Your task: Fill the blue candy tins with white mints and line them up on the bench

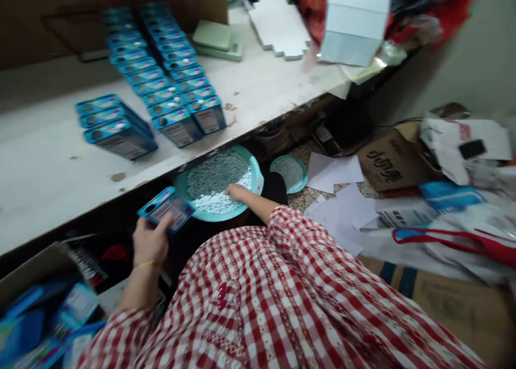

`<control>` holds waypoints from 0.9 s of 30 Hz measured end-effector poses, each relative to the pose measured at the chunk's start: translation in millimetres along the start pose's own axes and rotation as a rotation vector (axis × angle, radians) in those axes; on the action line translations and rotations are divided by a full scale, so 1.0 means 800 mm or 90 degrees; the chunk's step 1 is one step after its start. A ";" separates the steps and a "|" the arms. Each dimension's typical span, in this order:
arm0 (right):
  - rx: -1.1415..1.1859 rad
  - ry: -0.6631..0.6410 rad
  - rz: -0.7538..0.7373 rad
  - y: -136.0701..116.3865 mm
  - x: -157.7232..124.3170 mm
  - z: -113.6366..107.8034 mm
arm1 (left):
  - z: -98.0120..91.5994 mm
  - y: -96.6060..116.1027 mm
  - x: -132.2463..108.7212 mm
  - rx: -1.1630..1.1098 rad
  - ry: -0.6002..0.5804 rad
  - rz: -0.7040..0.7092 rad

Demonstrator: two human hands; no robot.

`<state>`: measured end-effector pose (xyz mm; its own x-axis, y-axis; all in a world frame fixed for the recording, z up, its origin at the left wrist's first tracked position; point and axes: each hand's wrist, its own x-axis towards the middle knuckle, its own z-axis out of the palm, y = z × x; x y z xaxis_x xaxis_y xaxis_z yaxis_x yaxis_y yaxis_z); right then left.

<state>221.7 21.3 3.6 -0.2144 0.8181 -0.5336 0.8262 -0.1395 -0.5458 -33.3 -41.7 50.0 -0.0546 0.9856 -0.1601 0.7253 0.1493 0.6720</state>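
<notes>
Left hand [150, 242] comes first: my fingers are curled tight around a blue box [166, 210], gripping its near end, so the box sticks out tilted, just below the table [40, 164] edge and just left of the basin [179, 186]. My right hand [236, 192] reaches out from a red checked sleeve [290, 234] and rests on the pile of small white pieces [217, 178] inside that teal basin, which sits under the table's front edge. Its fingers point down into the pieces, and I cannot tell whether they hold any. A smaller teal bowl [289, 172] with the same sort of pieces stands just right of the basin. Up on the table, more blue boxes stand in two long rows [161, 62], with a stack [115, 124] of three lying to their left and a pale green scale [217, 41] behind them. Loose white papers [338, 197] and a brown carton [389, 162] lie on the floor to the right. At my lower left an open crate [32, 272] holds more blue packs [36, 315].
</notes>
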 end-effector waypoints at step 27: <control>-0.450 -0.005 -0.116 -0.115 -0.042 -0.135 | 0.102 0.021 0.079 -0.016 0.014 0.183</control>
<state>209.3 67.0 141.7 -0.3826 0.7893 -0.4801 0.9153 0.3946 -0.0807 31.8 16.8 -7.8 0.1360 0.9892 0.0555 0.6955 -0.1352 0.7057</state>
